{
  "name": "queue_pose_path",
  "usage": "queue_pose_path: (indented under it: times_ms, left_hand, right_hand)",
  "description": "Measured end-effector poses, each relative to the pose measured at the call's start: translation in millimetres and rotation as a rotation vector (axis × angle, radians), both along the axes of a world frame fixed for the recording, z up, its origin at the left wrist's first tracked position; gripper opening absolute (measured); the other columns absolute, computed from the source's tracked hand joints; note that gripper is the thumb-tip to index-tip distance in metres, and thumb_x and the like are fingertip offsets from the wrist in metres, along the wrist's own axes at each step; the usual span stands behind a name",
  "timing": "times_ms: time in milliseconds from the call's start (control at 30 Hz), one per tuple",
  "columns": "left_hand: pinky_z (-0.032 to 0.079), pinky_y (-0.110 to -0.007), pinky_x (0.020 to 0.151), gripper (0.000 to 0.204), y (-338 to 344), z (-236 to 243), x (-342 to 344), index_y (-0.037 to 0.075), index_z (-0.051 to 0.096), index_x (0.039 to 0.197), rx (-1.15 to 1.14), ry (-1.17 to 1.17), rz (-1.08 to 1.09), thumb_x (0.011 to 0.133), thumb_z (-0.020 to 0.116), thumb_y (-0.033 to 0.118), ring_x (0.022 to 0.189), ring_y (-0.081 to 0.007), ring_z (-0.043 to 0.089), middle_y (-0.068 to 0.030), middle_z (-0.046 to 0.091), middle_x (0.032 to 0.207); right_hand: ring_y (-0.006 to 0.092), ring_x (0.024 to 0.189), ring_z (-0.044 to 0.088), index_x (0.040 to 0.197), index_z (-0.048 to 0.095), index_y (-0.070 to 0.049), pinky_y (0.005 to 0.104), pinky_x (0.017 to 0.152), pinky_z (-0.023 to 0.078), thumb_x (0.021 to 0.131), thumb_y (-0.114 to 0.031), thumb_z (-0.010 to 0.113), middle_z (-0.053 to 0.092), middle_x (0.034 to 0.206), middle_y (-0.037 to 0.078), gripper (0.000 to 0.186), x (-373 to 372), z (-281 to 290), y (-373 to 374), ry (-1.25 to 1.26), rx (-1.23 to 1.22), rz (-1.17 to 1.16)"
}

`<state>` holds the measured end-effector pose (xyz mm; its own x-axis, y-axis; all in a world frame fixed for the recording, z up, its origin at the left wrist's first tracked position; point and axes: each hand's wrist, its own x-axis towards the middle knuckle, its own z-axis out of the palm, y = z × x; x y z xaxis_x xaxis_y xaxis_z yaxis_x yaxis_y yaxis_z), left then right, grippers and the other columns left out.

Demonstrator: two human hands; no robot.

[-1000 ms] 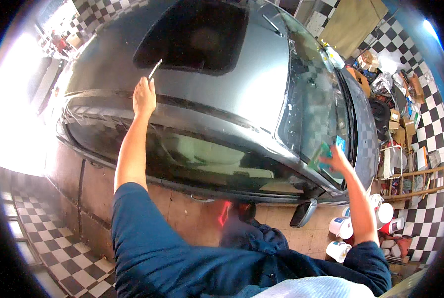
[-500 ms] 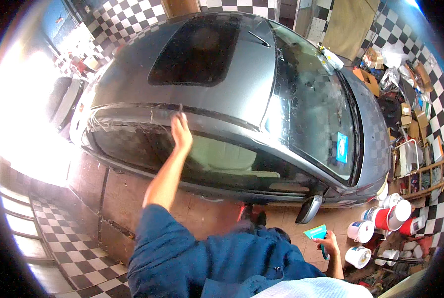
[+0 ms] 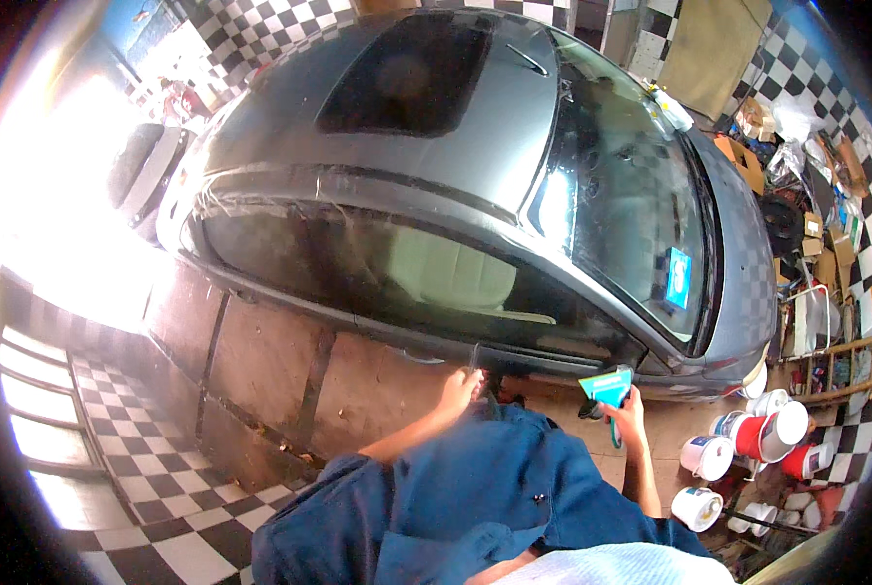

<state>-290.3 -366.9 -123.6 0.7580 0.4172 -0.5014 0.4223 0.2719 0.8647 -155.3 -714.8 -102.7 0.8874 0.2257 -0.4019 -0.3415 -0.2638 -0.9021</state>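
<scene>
Low beside the grey car (image 3: 738,244), near its side door below the side window (image 3: 445,292), my left hand (image 3: 460,390) grips a slim object (image 3: 475,356), blurred, perhaps a blade or thin tool. My right hand (image 3: 627,414) holds a flat turquoise-and-green tool (image 3: 606,388), like a squeegee, in front of the door near the mirror. Over the side window's upper edge runs a dark strip along the roof, with pale wispy strands toward the rear. A blue sticker (image 3: 678,277) is on the windscreen (image 3: 631,205), and a dark sunroof (image 3: 402,78) sits in the roof.
Several white and red buckets (image 3: 707,456) stand at the right, below piled boxes (image 3: 826,263), a tyre (image 3: 779,219) and a wooden ladder (image 3: 840,390). Chequered tiles (image 3: 153,448) line walls and floor. Strong daylight enters at the left, near a dark seat-like object (image 3: 138,171).
My left hand has come down from the roof to beside the door. My right hand moved off the windscreen, dropped lower and is now slightly raised again, still with the turquoise tool.
</scene>
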Motion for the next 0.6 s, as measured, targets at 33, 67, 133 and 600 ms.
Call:
queue_pose_path:
  times_ms: [33,67,133,600]
  left_hand:
    - [0.04,-0.021,0.052,0.025,3,6,3,0.005,0.055,0.086,-0.028,-0.004,-0.039,0.091,0.052,0.029,0.059,-0.0066,0.048,-0.0002,0.052,0.068]
    - [0.039,-0.021,0.05,0.025,9,4,6,0.005,0.054,0.085,0.02,-0.011,-0.105,0.09,0.052,0.03,0.057,-0.0062,0.047,0.0003,0.051,0.067]
    - [0.041,-0.024,0.053,0.026,15,2,10,0.004,0.056,0.087,0.054,0.006,-0.136,0.09,0.052,0.03,0.06,-0.0091,0.05,-0.0015,0.054,0.069]
    - [0.045,-0.026,0.058,0.023,15,-27,-10,0.007,0.057,0.096,0.017,0.062,-0.083,0.092,0.05,0.028,0.067,-0.0122,0.054,-0.0027,0.057,0.076]
  right_hand:
    - [0.0138,0.062,0.057,0.115,0.04,0.0,0.027,0.051,0.048,0.069,0.001,0.072,0.059,0.085,0.008,0.055,4,6,8,0.011,0.023,0.001]
    - [0.0137,0.061,0.057,0.113,0.04,-0.001,0.0266,0.051,0.048,0.071,0.0,0.071,0.06,0.083,0.007,0.053,5,11,14,0.024,0.045,0.002]
    - [0.0131,0.061,0.057,0.112,0.041,-0.001,0.0261,0.05,0.048,0.071,-0.001,0.072,0.06,0.083,0.008,0.051,8,18,25,0.09,0.012,0.008]
    - [0.0128,0.054,0.055,0.107,0.041,-0.001,0.0276,0.045,0.046,0.071,-0.004,0.073,0.059,0.078,0.008,0.048,-7,-6,7,0.061,-0.05,0.028]
